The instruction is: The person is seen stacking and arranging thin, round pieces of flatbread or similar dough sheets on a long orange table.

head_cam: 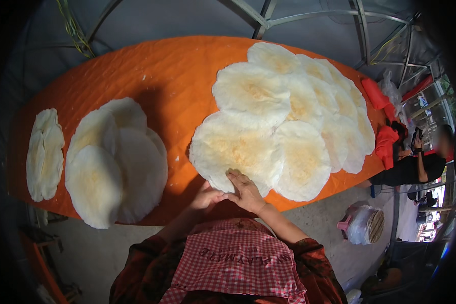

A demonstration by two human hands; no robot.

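Observation:
Before me a large soft oval sheet (231,142), white with a yellowish middle, lies at the near left corner of a group of overlapping sheets. My right hand (247,193) rests on its near edge, fingertips on the white surface and thumb pointing left. My left hand (208,197) is at the same edge, a little to the left, its thumb tip close to the right thumb. Whether either hand pinches the edge is hard to see. To the right, another oval sheet (302,161) partly overlaps it. The sheets' exact material cannot be told.
An orange cloth-covered table (182,76) carries everything. On its left lie a pile of white sheets (140,171) and a narrow folded sheet (45,155). Red cloth (387,146) lies at the right end, near a person (410,167) holding a dark object. A plastic-wrapped stool (359,224) stands on the floor.

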